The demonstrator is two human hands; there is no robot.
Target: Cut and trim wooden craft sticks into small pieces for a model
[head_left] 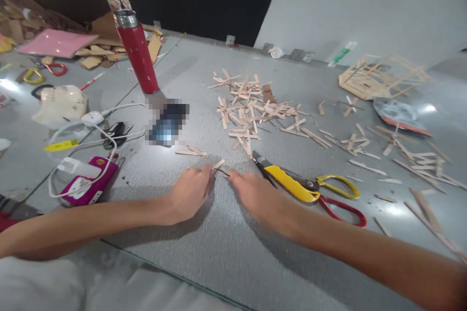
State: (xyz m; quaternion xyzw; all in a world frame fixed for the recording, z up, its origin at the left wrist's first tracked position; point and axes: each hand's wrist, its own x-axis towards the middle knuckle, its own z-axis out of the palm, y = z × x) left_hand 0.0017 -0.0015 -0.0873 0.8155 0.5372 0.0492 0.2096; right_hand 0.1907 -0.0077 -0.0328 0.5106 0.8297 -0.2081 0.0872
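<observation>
Grey tabletop (215, 252) lies before you; your left hand (190, 194) and right hand (256, 198) pinch slim wooden sticks (219, 164) between them, scissors (294, 184) resting near the right one.

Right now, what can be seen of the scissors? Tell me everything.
The scissors have dark, metal-looking blades, a yellow toothed section, a round pivot, and two separated loops, one yellow, one red, plastic by their look. They lie on the grey table, unheld, to the right of the right hand, tips toward the wooden sticks. Whether the tips touch one is unclear.
</observation>
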